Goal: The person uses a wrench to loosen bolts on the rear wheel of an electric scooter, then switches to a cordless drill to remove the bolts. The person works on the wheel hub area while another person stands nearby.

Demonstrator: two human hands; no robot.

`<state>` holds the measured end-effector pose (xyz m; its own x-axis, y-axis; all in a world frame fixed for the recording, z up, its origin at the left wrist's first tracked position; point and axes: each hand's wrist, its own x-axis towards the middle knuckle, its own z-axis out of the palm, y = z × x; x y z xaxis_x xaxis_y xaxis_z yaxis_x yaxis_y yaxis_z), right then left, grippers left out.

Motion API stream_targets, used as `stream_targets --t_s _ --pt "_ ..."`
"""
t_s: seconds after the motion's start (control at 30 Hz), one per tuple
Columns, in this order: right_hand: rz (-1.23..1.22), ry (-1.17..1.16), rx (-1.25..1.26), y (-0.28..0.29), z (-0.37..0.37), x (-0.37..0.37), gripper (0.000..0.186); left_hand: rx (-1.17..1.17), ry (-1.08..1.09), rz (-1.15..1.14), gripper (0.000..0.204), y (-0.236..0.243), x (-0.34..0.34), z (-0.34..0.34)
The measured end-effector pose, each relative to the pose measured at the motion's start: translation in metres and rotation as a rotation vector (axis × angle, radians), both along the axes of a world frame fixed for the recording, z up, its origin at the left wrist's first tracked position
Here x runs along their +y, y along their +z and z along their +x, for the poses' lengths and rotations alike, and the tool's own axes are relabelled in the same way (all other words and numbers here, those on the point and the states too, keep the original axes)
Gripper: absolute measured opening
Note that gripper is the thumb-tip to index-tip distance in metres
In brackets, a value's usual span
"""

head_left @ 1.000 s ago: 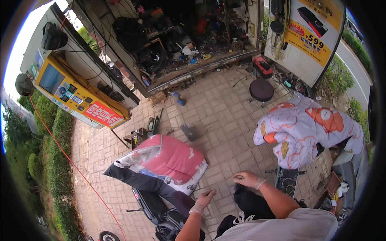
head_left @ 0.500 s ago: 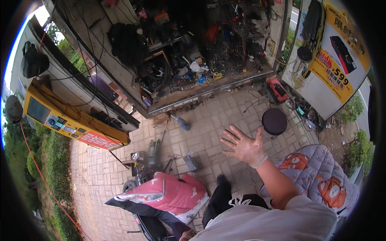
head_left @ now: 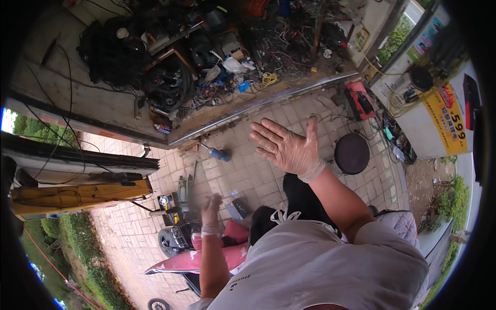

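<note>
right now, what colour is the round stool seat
The stool seat is dark purplish brown, clearest in the head view.

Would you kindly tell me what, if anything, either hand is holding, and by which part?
The right hand is spread open and holds nothing; the left hand is blurred, so whether it grips anything cannot be told.

Gloved right fingers point(head_left: 267, 136) wide above brick paving point(head_left: 240, 164)
</note>
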<state>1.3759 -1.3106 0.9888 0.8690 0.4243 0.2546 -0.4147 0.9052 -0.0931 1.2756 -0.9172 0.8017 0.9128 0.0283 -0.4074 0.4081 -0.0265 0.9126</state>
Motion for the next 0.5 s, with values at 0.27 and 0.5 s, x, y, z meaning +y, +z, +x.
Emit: stream_targets --t_s 0.27,0.5 --pt "-0.815 0.208 0.115 -0.079 0.181 0.052 0.098 -0.162 0.173 0.352 0.043 0.065 -0.120 0.105" --pt "-0.788 0.502 0.335 -0.144 0.247 0.141 0.095 -0.579 0.007 0.420 0.062 0.044 -0.148 0.296"
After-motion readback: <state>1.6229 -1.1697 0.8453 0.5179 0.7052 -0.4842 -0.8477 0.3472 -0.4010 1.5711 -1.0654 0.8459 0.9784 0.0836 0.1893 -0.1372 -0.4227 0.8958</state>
